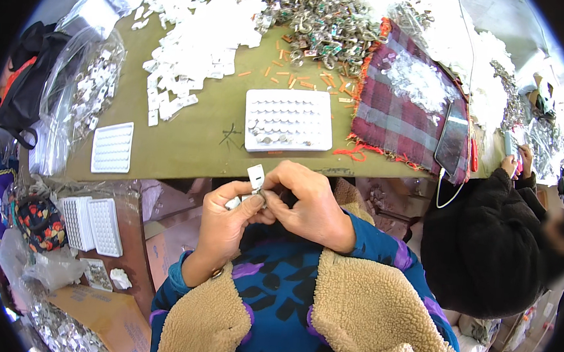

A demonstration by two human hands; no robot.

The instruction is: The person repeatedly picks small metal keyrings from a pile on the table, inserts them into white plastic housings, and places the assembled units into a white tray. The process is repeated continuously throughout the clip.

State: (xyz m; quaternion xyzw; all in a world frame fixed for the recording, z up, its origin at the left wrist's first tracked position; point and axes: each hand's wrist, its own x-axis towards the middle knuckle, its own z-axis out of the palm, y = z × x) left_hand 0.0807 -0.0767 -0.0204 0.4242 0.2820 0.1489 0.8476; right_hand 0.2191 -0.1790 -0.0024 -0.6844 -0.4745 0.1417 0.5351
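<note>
My left hand [225,214] pinches a small white tag [256,175] with a dark slot, which stands up above the fingertips. More small white pieces [233,203] show between its fingers. Closed against it, my right hand [311,201] grips a small shiny metal piece [260,193] at the thumb of the left hand; its exact kind is too small to make out. Both hands are in front of the table's near edge. Just beyond them lies a white moulded tray [290,104] with rows of round hollows, a few small metal pieces in its nearest rows.
White tags [195,59] and metal trinkets [319,21] are heaped at the back, with orange strips [307,84] scattered before them. A plaid cloth [391,112] and a phone [453,139] on a cable lie right. A co-worker in black [486,242] sits at right. An empty tray [112,148] lies left.
</note>
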